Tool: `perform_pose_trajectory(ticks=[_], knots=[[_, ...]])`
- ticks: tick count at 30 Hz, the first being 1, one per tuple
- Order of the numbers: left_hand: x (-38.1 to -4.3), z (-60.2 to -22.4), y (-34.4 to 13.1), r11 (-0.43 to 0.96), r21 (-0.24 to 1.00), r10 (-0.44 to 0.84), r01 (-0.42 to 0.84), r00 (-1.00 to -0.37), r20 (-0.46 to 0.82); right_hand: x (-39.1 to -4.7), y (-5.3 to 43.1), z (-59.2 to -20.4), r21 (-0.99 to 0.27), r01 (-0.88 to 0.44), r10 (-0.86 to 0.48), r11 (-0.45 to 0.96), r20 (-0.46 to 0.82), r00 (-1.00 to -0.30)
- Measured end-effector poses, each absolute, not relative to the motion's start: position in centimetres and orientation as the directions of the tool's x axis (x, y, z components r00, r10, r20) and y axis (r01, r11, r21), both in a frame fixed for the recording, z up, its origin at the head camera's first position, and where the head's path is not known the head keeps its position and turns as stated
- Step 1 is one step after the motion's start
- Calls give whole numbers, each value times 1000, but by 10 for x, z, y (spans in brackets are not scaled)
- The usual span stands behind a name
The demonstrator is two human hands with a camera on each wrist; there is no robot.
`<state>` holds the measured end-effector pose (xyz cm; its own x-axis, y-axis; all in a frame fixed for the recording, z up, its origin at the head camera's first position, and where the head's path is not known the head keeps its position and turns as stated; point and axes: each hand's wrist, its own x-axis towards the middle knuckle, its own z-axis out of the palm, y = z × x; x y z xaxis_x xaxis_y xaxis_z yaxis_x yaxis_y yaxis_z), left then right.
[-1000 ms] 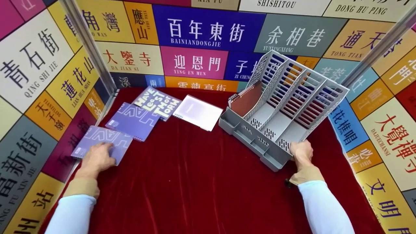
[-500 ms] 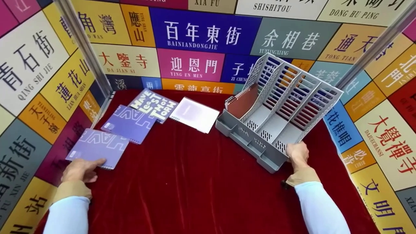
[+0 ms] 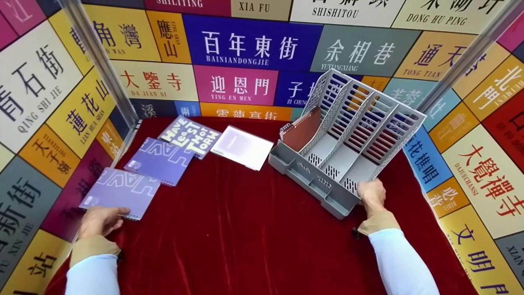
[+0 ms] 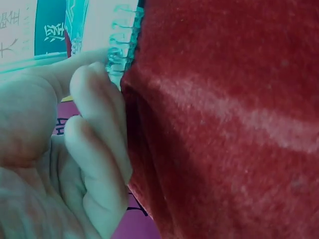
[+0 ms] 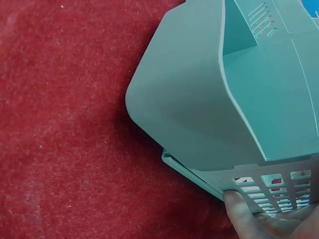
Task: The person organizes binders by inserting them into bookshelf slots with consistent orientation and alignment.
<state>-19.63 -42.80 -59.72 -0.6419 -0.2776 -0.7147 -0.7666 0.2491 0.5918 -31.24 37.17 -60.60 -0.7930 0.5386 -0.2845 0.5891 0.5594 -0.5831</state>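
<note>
In the head view, my left hand (image 3: 100, 221) is at the near edge of a purple spiral notebook (image 3: 123, 190), pinching it with the thumb on top. The left wrist view shows the clear spiral binding (image 4: 122, 42) by the thumb, with the other fingers curled beneath. A second purple notebook (image 3: 159, 159) lies just beyond, overlapping the first one's corner. My right hand (image 3: 371, 194) grips the near right side of a grey file organizer (image 3: 313, 182). Seen from the right wrist, the fingers (image 5: 239, 214) touch its slotted side wall. A reddish-brown notebook (image 3: 303, 129) stands in its leftmost compartment.
A notebook with large pale lettering (image 3: 190, 137) and a white-and-lilac notebook (image 3: 242, 147) lie farther back on the red cloth (image 3: 229, 229). Printed panels (image 3: 249, 43) wall in the back and both sides, with metal posts (image 3: 100, 61) at the corners.
My left hand has moved from the top of the nearest purple notebook to its near edge and now pinches it there. My right hand stays on the organizer. The head view has shifted slightly.
</note>
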Motion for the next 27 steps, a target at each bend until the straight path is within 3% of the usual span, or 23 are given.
perform_pose_trajectory(ticks=[15, 23, 27], knots=[[-191, -598, -424, 117, 660, -171, -742, -670, -723, -310, 372, -606, -565, 591, 542, 576, -277, -794], [-189, -611, -429, -141, 716, -103, -684, -709, -698, -309, 372, -606, -568, 595, 538, 569, -289, -792], [-188, -611, -427, -236, 707, -161, -666, -691, -705, -310, 372, -605, -569, 596, 539, 567, -291, -790]])
